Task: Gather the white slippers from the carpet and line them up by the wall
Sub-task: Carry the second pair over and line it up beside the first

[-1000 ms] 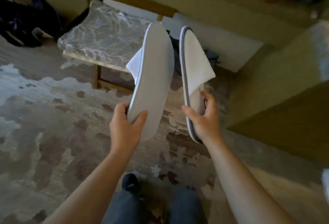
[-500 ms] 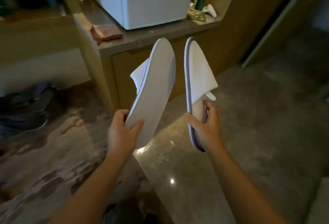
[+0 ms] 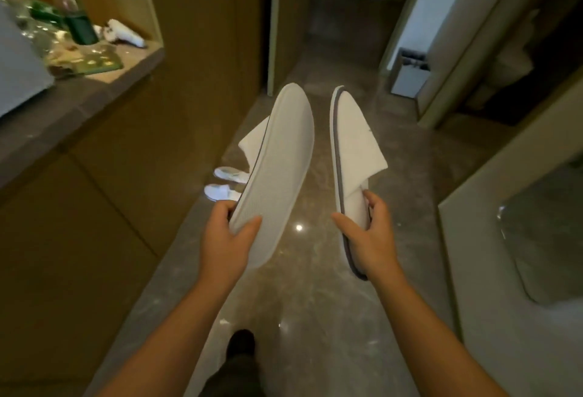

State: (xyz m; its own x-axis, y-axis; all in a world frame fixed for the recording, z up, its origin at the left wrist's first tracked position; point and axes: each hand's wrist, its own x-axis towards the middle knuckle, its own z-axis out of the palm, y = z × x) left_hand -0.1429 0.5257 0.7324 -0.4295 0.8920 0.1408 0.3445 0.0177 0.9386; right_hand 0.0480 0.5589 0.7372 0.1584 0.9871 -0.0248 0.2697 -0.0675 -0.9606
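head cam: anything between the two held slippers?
Nothing. In the head view the gap between the left-hand slipper and the right-hand slipper shows only bare glossy floor behind.

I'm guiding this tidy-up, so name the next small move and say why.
Probably step forward and left toward the two slippers on the floor by the cabinet. Each hand, left and right, holds a slipper, so both can go down beside that pair.

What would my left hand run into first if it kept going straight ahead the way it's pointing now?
Probably nothing close. The left hand, holding a white slipper, points down the hallway floor; two slippers on the floor lie slightly left of that line, though depth is hard to judge.
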